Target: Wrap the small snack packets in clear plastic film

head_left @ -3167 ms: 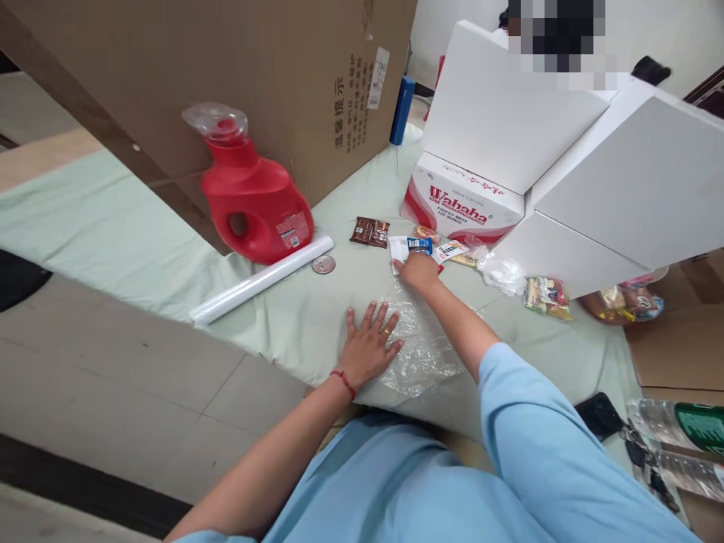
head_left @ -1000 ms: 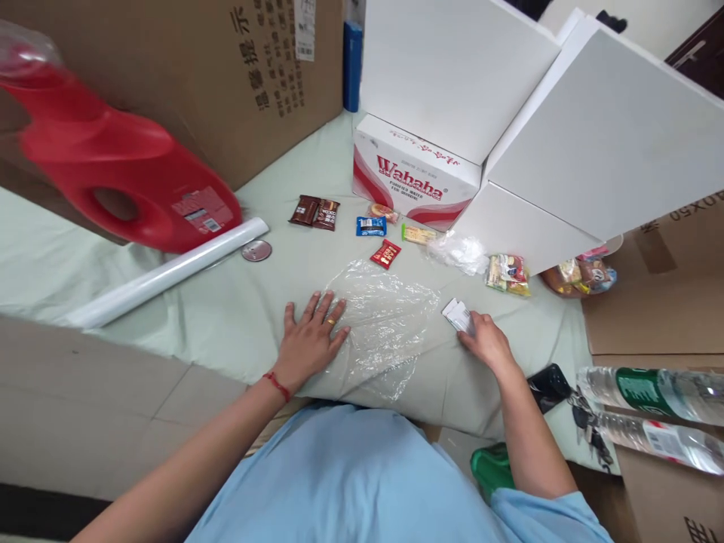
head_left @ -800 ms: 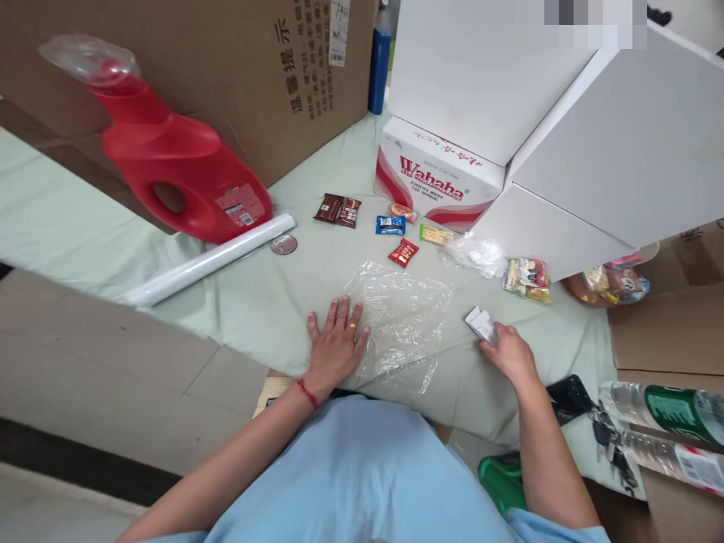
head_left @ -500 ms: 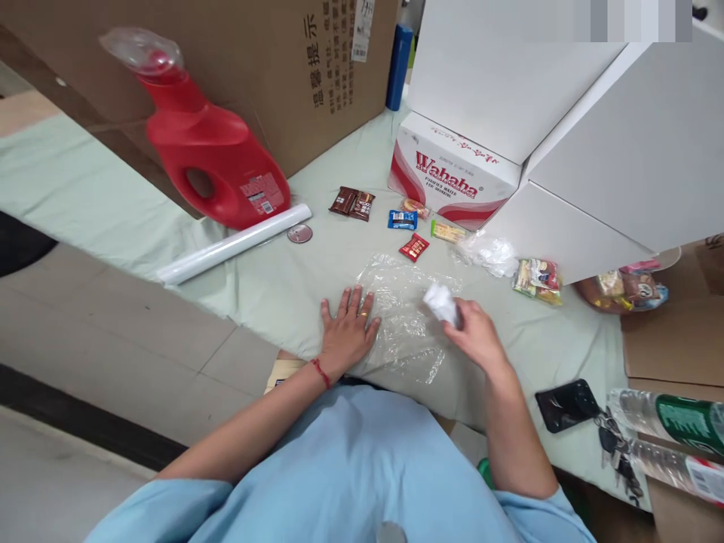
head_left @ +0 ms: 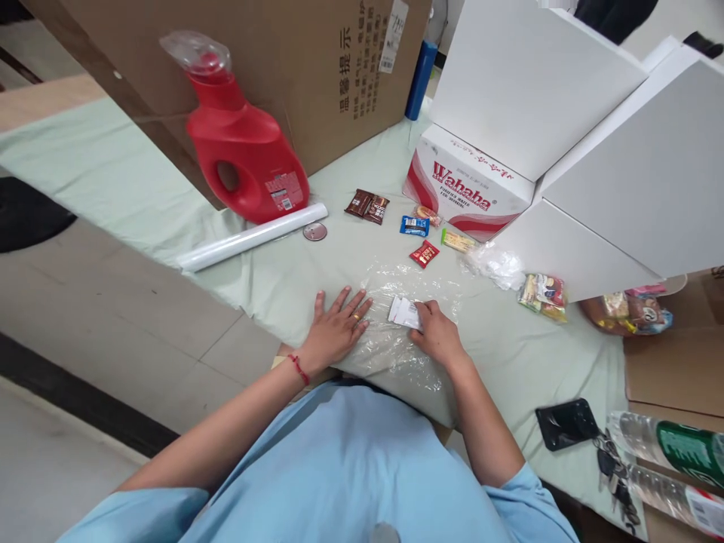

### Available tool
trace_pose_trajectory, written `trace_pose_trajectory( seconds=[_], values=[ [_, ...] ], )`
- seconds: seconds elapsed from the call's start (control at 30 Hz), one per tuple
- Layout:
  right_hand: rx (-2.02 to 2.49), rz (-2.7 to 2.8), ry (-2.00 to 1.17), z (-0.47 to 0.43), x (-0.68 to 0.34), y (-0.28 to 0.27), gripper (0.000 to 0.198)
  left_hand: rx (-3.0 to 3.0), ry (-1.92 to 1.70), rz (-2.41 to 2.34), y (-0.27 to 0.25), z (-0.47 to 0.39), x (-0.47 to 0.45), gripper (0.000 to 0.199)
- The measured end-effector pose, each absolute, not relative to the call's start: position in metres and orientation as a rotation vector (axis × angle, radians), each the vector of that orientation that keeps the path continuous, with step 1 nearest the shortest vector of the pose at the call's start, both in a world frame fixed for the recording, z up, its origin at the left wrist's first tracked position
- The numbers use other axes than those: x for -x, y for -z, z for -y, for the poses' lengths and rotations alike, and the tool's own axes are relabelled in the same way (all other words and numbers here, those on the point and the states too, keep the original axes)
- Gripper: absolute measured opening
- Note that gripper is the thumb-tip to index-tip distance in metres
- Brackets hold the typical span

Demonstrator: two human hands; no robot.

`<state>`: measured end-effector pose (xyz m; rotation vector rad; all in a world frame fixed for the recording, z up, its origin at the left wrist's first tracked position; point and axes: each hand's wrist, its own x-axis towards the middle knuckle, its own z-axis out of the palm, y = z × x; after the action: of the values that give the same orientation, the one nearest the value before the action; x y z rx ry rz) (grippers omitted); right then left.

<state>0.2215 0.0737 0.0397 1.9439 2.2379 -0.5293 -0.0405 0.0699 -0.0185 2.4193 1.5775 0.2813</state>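
"So, what is the right hand [head_left: 438,335] holding?"

"It is pinching the white packets [head_left: 403,311] between thumb and curled fingers, above the clear plastic sheet [head_left: 390,358]; whether they are touching it, I cannot tell."

"And the left hand [head_left: 333,329]?"

"It is lying flat at the sheet's left edge, fingers spreading wide and gripping nothing."

"Which containers are showing what is in them?"

"The bowl [head_left: 596,320] on the far right: wrapped snacks [head_left: 640,311] are sitting in it. The Wahaha box [head_left: 464,192] is hiding its contents, and so is the red jug [head_left: 249,154], which is standing beside the cardboard carton [head_left: 305,68] and wearing a clear cap [head_left: 195,51]."

"The bottles [head_left: 691,450]?"

"Two are lying at the right edge, one bearing a green label; I cannot tell how full."
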Motion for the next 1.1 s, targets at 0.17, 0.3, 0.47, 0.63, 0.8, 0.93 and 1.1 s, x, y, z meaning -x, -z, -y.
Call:
trace_pose_trajectory(
  seconds=[0.17, 0.3, 0.47, 0.63, 0.8, 0.93, 1.1],
  values=[
    [-1.985, -2.169, 0.516, -0.073, -0.225, -0.055, 0.059, -2.426, -0.325, -1.580, 0.020, -0.068, 0.040, 0.056],
    [-1.976, -2.152, 0.502, -0.079, -0.221, -0.062, 0.058, -2.416, -0.338, -1.578, 0.019, -0.068, 0.039, 0.055],
    [-1.933, -2.169, 0.549, -0.087, -0.213, -0.056, 0.055, -2.416, -0.358, -1.573, 0.018, -0.068, 0.040, 0.055],
    [-1.907, -2.225, 0.528, -0.089, -0.207, -0.054, 0.051, -2.419, -0.363, -1.580, 0.020, -0.067, 0.041, 0.055],
    [-1.898, -2.219, 0.533, -0.094, -0.204, -0.050, 0.043, -2.424, -0.370, -1.579, 0.020, -0.067, 0.041, 0.055],
    [-1.907, -2.169, 0.519, -0.100, -0.206, -0.049, 0.039, -2.421, -0.368, -1.578, 0.020, -0.068, 0.041, 0.055],
    [-1.897, -2.166, 0.510, -0.102, -0.208, -0.055, 0.040, -2.412, -0.369, -1.576, 0.019, -0.068, 0.041, 0.055]
  ],
)
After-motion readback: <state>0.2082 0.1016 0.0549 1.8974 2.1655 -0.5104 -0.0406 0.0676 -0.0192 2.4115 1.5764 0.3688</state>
